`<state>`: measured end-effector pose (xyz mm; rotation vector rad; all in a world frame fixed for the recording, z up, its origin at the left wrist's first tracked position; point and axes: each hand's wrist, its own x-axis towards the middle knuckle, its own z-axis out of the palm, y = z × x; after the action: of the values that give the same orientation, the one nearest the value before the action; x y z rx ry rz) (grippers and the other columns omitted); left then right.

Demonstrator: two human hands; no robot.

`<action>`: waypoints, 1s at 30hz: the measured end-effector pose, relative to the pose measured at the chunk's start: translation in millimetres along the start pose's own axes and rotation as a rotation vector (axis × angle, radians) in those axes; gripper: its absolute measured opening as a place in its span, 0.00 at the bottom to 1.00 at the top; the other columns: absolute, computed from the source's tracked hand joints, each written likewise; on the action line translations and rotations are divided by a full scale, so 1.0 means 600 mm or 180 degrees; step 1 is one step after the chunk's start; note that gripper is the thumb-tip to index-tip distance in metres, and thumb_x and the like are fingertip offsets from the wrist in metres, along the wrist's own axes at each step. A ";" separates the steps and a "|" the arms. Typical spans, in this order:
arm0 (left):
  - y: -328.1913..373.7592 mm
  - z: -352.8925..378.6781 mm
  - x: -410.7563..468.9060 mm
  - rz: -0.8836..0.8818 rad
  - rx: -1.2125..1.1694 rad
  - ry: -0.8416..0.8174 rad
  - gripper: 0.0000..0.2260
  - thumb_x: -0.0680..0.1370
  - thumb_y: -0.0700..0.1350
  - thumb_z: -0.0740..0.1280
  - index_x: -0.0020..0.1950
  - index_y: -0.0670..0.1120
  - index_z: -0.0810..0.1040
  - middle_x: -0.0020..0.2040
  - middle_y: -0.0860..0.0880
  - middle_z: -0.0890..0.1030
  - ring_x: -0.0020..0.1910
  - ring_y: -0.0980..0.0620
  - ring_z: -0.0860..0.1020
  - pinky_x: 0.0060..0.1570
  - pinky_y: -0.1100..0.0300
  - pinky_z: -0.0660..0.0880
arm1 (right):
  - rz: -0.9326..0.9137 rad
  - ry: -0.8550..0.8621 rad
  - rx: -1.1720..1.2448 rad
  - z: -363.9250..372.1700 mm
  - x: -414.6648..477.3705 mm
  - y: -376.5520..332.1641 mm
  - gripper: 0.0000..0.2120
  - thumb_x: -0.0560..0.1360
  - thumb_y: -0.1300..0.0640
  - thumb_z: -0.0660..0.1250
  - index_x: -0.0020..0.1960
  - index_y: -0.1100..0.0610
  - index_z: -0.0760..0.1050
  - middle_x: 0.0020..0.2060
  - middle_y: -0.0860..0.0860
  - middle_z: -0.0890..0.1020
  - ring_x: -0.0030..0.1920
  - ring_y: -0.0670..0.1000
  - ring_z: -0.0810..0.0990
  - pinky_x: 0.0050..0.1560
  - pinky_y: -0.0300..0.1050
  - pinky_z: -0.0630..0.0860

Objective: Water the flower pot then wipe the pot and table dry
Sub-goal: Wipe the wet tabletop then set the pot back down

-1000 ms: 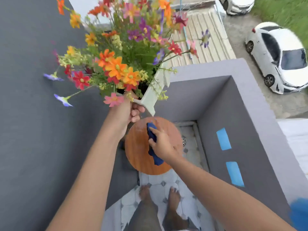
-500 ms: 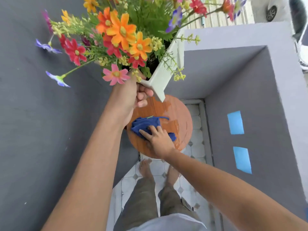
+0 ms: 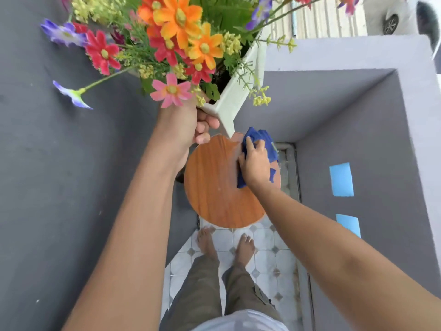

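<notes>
My left hand (image 3: 191,125) grips the white square flower pot (image 3: 241,91) from below and holds it lifted, tilted, above the table. Bright orange, red, pink and purple flowers (image 3: 176,37) fill the pot and hide much of it. Below stands a small round wooden table (image 3: 214,185). My right hand (image 3: 254,163) presses a blue cloth (image 3: 267,144) flat on the table's far right part, fingers spread over it.
Grey balcony walls (image 3: 353,111) close in on the left, far and right sides. Two blue tape patches (image 3: 341,179) mark the right wall. My bare feet (image 3: 224,244) stand on a tiled floor (image 3: 265,256) just before the table. A car (image 3: 391,22) is parked far below.
My right hand has swept the blue cloth from the table's near left part to its far right edge. The lifted pot stays in my left hand.
</notes>
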<state>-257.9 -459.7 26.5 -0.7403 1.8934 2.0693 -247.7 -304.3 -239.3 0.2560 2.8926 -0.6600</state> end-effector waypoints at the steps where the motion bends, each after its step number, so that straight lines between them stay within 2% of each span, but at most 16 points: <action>1: -0.002 0.000 0.001 -0.0026 -0.0034 -0.0026 0.13 0.78 0.37 0.51 0.37 0.44 0.71 0.27 0.44 0.76 0.23 0.54 0.65 0.22 0.62 0.60 | -0.0138 -0.0052 0.0035 0.012 -0.010 -0.021 0.21 0.78 0.58 0.61 0.70 0.57 0.68 0.56 0.59 0.72 0.52 0.62 0.74 0.34 0.49 0.68; 5: -0.012 0.002 0.003 -0.0085 -0.0072 -0.0107 0.16 0.79 0.36 0.50 0.35 0.44 0.70 0.25 0.44 0.75 0.23 0.54 0.64 0.21 0.63 0.59 | -0.1063 -0.0485 0.0103 0.065 -0.077 -0.099 0.24 0.76 0.57 0.65 0.71 0.56 0.69 0.55 0.59 0.73 0.50 0.61 0.75 0.33 0.53 0.76; 8: -0.015 0.001 0.005 -0.0124 -0.0123 -0.0138 0.15 0.80 0.37 0.50 0.36 0.44 0.70 0.24 0.46 0.76 0.21 0.55 0.65 0.20 0.64 0.59 | -0.1700 -0.0853 -0.0012 0.100 -0.131 -0.133 0.24 0.73 0.57 0.68 0.69 0.57 0.72 0.53 0.58 0.74 0.46 0.60 0.75 0.27 0.52 0.74; 11: -0.016 0.000 0.007 -0.0109 -0.0147 -0.0106 0.14 0.79 0.38 0.52 0.37 0.44 0.71 0.25 0.45 0.76 0.20 0.55 0.65 0.21 0.63 0.59 | -0.2057 -0.0870 -0.0069 0.111 -0.125 -0.129 0.24 0.71 0.57 0.71 0.66 0.57 0.75 0.50 0.57 0.74 0.44 0.60 0.75 0.23 0.48 0.70; 14: -0.016 0.000 0.008 -0.0117 -0.0191 -0.0107 0.14 0.80 0.38 0.52 0.36 0.43 0.70 0.25 0.44 0.76 0.21 0.55 0.65 0.21 0.62 0.59 | -0.1854 -0.0747 -0.0089 0.084 -0.062 -0.103 0.23 0.74 0.56 0.68 0.69 0.54 0.73 0.53 0.57 0.74 0.50 0.60 0.75 0.29 0.50 0.71; 19: -0.015 -0.002 0.004 -0.0029 -0.0147 -0.0116 0.15 0.79 0.36 0.51 0.36 0.44 0.71 0.28 0.43 0.76 0.23 0.54 0.65 0.22 0.62 0.60 | -0.0322 -0.0033 0.0271 0.023 0.044 -0.035 0.14 0.74 0.57 0.62 0.60 0.55 0.74 0.52 0.55 0.72 0.48 0.59 0.75 0.34 0.48 0.69; 21: -0.016 -0.003 0.003 -0.0019 -0.0102 -0.0105 0.15 0.78 0.36 0.51 0.36 0.44 0.71 0.29 0.42 0.76 0.23 0.55 0.66 0.23 0.61 0.60 | -0.0050 0.0130 0.0395 0.018 0.053 -0.022 0.15 0.75 0.57 0.61 0.61 0.54 0.74 0.53 0.55 0.72 0.49 0.59 0.75 0.36 0.47 0.68; 25: -0.020 -0.002 0.002 -0.0061 -0.0071 -0.0069 0.14 0.78 0.36 0.51 0.37 0.44 0.71 0.29 0.41 0.76 0.22 0.55 0.66 0.23 0.61 0.60 | -0.0229 0.0135 0.0328 0.037 0.009 -0.054 0.17 0.75 0.59 0.63 0.63 0.56 0.75 0.53 0.55 0.73 0.52 0.59 0.74 0.36 0.47 0.67; 28: -0.021 -0.001 0.001 -0.0054 -0.0048 -0.0057 0.13 0.78 0.37 0.51 0.37 0.43 0.70 0.28 0.42 0.76 0.22 0.54 0.65 0.23 0.61 0.59 | -0.0904 -0.0269 0.0348 0.073 -0.074 -0.088 0.24 0.73 0.57 0.64 0.69 0.50 0.72 0.53 0.54 0.73 0.50 0.58 0.74 0.37 0.51 0.75; 30: -0.021 -0.002 0.002 -0.0059 -0.0111 -0.0084 0.14 0.79 0.37 0.51 0.37 0.43 0.70 0.26 0.43 0.76 0.22 0.54 0.65 0.22 0.62 0.59 | -0.1227 -0.0536 0.0243 0.097 -0.145 -0.100 0.23 0.74 0.55 0.64 0.69 0.48 0.71 0.54 0.53 0.73 0.50 0.58 0.74 0.35 0.53 0.77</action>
<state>-252.4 -459.6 15.0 -0.7320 1.8343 2.0953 -168.4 -394.6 -249.1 -0.3425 2.7755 -0.8067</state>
